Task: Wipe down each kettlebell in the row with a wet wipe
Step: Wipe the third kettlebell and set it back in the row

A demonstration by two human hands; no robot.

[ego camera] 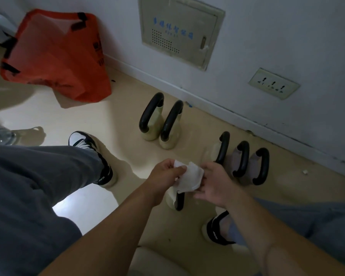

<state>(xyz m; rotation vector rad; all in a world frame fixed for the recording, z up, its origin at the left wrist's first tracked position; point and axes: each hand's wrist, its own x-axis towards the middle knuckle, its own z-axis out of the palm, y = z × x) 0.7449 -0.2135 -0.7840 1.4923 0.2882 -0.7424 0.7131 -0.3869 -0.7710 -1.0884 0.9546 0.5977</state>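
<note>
While the wipe point(188, 179) is pinched between the left hand point(166, 174) and right hand point(213, 181), held up over the near kettlebell point(177, 200), five more kettlebells are lined up along the far wall: two point(161, 122) at the left, three point(244, 159) at the right. If the wipe is bunched rather than spread, patches could be missed. A kettlebell could also be tipped by a hard rub, with shoes close by.

kettlebell point(178, 202) mostly hidden behind wipe point(189, 179)
</note>
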